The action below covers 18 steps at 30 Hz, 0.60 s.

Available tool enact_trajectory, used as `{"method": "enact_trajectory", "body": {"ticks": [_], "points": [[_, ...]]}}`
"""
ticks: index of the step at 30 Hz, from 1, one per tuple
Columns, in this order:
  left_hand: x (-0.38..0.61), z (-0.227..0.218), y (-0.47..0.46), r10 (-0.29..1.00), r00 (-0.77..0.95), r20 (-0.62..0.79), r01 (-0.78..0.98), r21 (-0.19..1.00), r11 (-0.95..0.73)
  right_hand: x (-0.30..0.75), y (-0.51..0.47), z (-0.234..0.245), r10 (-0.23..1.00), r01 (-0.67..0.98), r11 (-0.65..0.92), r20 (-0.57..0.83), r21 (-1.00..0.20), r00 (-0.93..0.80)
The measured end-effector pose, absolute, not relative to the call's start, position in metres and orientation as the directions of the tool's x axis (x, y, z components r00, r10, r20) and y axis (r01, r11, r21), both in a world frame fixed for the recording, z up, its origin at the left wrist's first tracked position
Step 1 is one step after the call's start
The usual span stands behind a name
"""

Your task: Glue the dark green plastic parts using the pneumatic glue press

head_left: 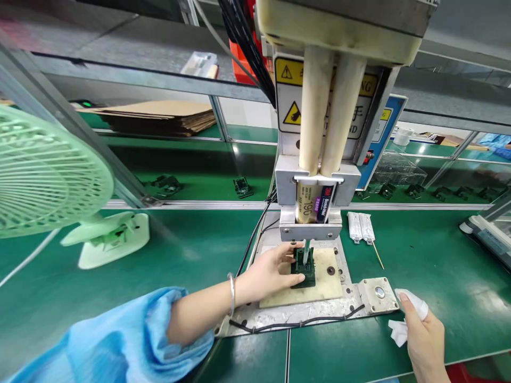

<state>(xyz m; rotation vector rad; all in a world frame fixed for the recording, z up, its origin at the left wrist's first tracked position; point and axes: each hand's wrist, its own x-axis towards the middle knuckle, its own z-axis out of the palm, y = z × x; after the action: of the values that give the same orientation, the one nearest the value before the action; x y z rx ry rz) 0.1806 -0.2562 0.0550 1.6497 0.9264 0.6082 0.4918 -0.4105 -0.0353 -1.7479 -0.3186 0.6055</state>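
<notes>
My left hand (275, 271) grips the left side of a small dark green plastic part (303, 277) on the cream pad (327, 292) of the machine base. Above it, a two-barrel adhesive cartridge (313, 203) sits upright in the metal holder. Its greenish mixing nozzle (306, 252) points down into the part; whether the tip touches I cannot tell. My right hand (425, 335) is closed on a crumpled white tissue (413, 306), just right of the box with a round metal button (379, 292).
Two white cartridges (360, 227), one with a long thin nozzle, lie right of the machine. A green fan (51, 175) stands at left. Dark parts (242, 187) lie on the green surface behind. A black cable (295, 323) runs along the base's front edge. Stacked cardboard (159, 114) lies further back.
</notes>
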Motion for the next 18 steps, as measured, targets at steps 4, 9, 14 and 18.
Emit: {"method": "enact_trajectory", "body": {"ticks": [4,9,14,18], "points": [[0.177,0.063,-0.263,0.822,0.569,-0.004,0.372,0.893,-0.253,0.490,-0.412,-0.034,0.501,-0.097,-0.274,-0.229,-0.957,0.835],[0.140,0.075,-0.280,0.888,0.454,0.080,0.587,0.722,-0.365,0.491,-0.413,-0.025,0.477,-0.137,-0.348,-0.301,-0.928,0.826],[0.080,0.063,-0.304,0.993,0.113,-0.045,0.648,0.761,-0.040,0.485,-0.396,-0.010,0.600,0.001,-0.391,-0.254,-0.920,0.759],[0.063,0.039,-0.318,0.985,0.073,-0.156,0.474,0.875,0.104,0.479,-0.381,-0.012,0.673,0.063,-0.356,-0.210,-0.932,0.709]]}}
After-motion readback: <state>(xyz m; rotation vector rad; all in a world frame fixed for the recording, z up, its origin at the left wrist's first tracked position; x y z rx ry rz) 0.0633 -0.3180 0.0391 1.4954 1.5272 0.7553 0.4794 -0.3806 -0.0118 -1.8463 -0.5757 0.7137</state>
